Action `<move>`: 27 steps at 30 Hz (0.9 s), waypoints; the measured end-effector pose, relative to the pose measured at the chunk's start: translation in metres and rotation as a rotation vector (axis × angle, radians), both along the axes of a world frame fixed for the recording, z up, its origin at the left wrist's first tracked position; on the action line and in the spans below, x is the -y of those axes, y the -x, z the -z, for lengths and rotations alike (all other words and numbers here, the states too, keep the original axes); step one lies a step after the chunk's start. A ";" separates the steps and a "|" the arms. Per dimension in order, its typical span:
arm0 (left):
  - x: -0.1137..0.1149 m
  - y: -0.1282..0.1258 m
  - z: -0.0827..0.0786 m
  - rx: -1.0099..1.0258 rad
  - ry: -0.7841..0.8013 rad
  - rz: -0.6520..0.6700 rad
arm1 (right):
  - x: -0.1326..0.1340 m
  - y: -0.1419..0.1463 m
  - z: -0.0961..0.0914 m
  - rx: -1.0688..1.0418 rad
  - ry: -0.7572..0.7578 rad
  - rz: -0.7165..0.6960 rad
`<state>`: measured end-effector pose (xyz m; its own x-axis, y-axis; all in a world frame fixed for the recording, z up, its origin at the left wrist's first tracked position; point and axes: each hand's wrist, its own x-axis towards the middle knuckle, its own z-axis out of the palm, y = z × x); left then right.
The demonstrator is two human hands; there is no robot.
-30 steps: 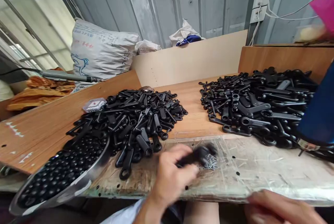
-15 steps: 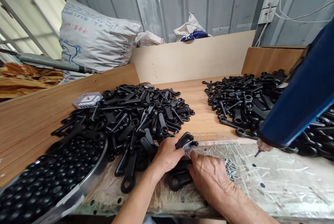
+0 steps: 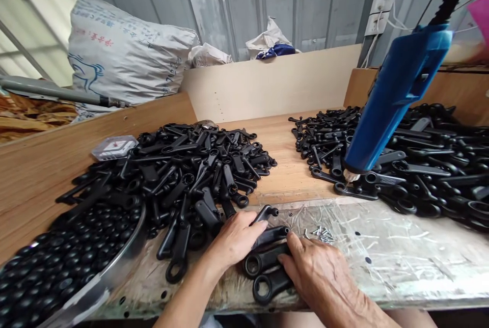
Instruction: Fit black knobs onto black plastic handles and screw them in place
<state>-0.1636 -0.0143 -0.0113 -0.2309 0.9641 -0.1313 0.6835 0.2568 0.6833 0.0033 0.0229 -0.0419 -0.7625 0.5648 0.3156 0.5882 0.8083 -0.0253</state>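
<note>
Near the middle of the work surface, my left hand is closed around a black crank handle, its small peg pointing right. A second crank handle lies just below, beside my left fingers. My right hand has its thumb and fingers closed on the peg end of this second handle. Under the right hand lie two more crank handles, one above the other, their ring ends facing left. The right palm hides their other ends. A small heap of silver screws sits just beyond the right knuckles.
A big pile of crank handles lies at left, another at right. Black round knobs fill a basin at lower left. A blue electric screwdriver hangs at right, bit down. A clear plastic box and white sack stand behind.
The blue screwdriver has swung away from me, up and left in view. My right hand has shifted slightly down, and the two lower handles' rings now show. The whole view has shifted a little.
</note>
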 end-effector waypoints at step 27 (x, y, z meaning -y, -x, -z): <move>0.005 -0.015 0.003 -0.574 0.053 0.108 | -0.058 -0.084 -0.009 -0.127 0.256 0.031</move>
<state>-0.1484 -0.0194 -0.0139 -0.1800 0.9817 -0.0627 0.9645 0.1887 0.1847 0.0870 0.0804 -0.0328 -0.7070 0.6611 0.2513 0.5919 0.7475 -0.3013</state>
